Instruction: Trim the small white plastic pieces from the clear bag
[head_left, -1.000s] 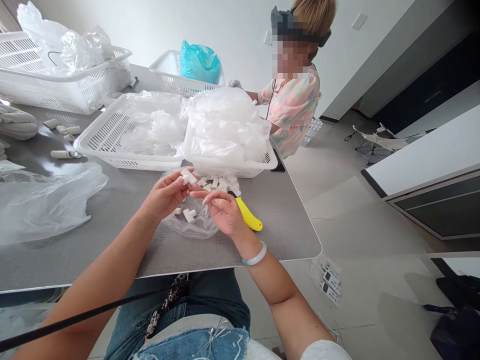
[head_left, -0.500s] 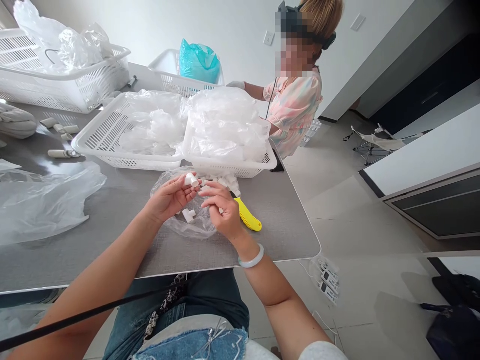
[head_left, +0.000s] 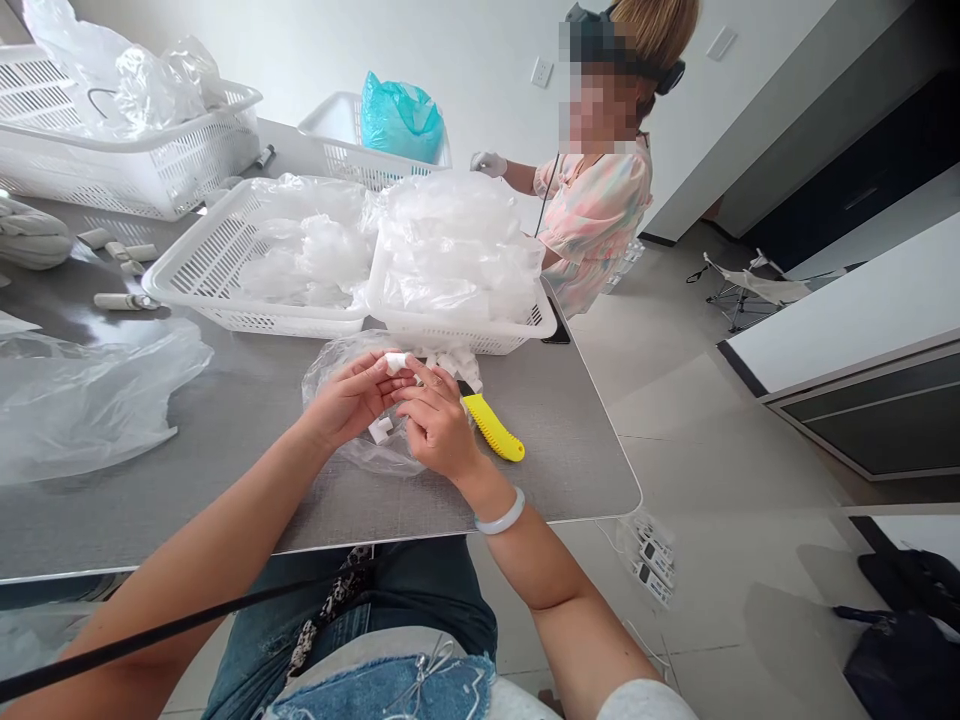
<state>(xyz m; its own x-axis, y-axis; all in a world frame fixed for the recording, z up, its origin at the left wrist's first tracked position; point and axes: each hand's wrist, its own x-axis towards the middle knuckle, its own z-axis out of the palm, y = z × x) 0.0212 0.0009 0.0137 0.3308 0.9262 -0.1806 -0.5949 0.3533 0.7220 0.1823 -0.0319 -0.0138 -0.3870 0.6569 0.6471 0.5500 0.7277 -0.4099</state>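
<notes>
Over a clear plastic bag [head_left: 375,462] on the table, my left hand [head_left: 352,400] pinches a small white T-shaped plastic pipe fitting [head_left: 397,363] between thumb and fingers. The fingertips of my right hand [head_left: 439,415] are on the fitting's right end, with the fingers bent; its thumb is hidden. Another white tee fitting [head_left: 381,430] lies on the bag below my hands. More white fittings [head_left: 459,365] are heaped behind my right hand. A yellow-handled cutter [head_left: 493,428] lies just right of that hand, its front end partly covered.
White baskets [head_left: 259,318] filled with clear bags stand behind my hands. A back basket [head_left: 337,155] holds a turquoise bag [head_left: 401,118]. Loose plastic sheeting [head_left: 97,400] covers the left. A co-worker [head_left: 596,200] with a gloved hand stands beyond the table's right edge.
My left hand has turned the fitting and shifted slightly right. My right hand has come left, its fingertips now at the fitting. The co-worker's gloved hand has risen and moved right.
</notes>
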